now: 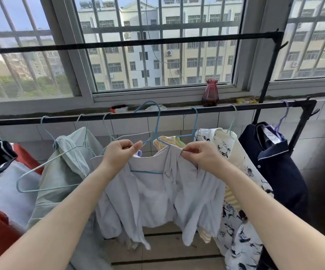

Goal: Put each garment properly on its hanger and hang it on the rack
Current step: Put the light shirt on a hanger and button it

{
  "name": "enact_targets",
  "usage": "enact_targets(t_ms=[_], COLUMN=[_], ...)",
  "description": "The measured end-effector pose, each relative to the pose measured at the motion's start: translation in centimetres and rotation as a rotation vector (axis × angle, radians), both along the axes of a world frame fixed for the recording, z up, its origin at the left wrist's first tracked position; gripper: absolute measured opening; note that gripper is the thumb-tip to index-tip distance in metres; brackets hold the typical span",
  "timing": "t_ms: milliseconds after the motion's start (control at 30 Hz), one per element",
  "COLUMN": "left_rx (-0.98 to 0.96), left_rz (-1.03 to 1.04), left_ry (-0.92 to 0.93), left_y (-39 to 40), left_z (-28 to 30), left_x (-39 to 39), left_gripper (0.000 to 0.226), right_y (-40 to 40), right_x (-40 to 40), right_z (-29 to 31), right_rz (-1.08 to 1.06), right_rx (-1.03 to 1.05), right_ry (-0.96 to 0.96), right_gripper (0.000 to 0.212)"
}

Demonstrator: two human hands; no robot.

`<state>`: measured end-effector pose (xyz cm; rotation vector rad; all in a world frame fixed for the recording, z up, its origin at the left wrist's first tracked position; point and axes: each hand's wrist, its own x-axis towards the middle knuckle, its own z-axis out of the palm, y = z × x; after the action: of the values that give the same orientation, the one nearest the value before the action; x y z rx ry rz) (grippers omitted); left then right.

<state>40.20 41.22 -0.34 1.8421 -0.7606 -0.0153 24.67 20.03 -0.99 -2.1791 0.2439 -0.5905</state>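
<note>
A pale lavender garment [157, 193] hangs in front of me on a blue wire hanger [158, 121], whose hook rises above the black lower rail [206, 109] without resting on it. My left hand [119, 152] pinches the garment's left shoulder at the hanger's arm. My right hand [198, 152] pinches the collar on the right side. The hanger's bottom bar shows through the neck opening.
On the rail hang a light green garment [68, 168], empty hangers [41, 180], a yellow striped piece [169, 142], a floral white dress [237, 211] and a navy shirt [274, 168]. A higher rail [138, 42] crosses the barred window. A purple vase [210, 93] stands on the sill.
</note>
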Motion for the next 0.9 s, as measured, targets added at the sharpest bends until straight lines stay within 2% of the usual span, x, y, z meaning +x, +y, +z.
enact_targets(t_ms=[67,133,167,233,333,433,567,700,767,833,900], left_rx=[0.000,0.003,0.003,-0.003,0.015,0.039,0.063,0.300,0.425,0.445,0.417], left_rz=[0.002,-0.024,-0.044,-0.082,-0.128,-0.167,-0.143,-0.049,-0.007,-0.025,-0.045], left_ry=[-0.025,-0.036,-0.037,-0.034,-0.044,-0.043,-0.059,-0.208,-0.262,-0.245,-0.202], left_y=[-0.2,-0.4,-0.5,-0.6,-0.7,-0.8,-2.2,-4.4,-5.7,-6.8,-7.9], left_z=[-0.4,-0.8,-0.9,-1.0,-0.8,-0.7,-0.7,0.2,0.6,1.2,1.4], left_x=[0.5,0.7,0.7,0.7,1.0,1.4,2.0,2.3,2.2,2.0,2.1], left_gripper=[0.045,0.043,0.042,0.040,0.040,0.038,0.034,0.011,0.033,0.049,0.049], right_y=[0.4,1.1,1.3,1.6,1.3,0.7,0.9,0.5,-0.1,-0.4,-0.6], right_x=[-0.1,0.0,0.0,-0.1,0.0,-0.4,-0.1,0.2,0.2,0.2,-0.1], right_z=[0.1,0.2,0.2,0.6,0.8,1.2,1.2,1.8,2.3,3.0,3.6], right_rz=[0.061,0.205,0.249,0.284,0.231,0.162,0.086,-0.079,-0.123,-0.149,-0.178], right_rx=[0.144,0.264,0.280,0.288,0.218,0.254,0.283,0.348,0.384,0.396,0.434], right_ry=[0.024,0.101,0.129,0.145,0.105,0.100,0.034,-0.013,-0.018,-0.030,-0.051], right_gripper=[0.016,0.034,0.040,0.037,0.016,0.007,0.011,0.009,0.010,0.012,0.011])
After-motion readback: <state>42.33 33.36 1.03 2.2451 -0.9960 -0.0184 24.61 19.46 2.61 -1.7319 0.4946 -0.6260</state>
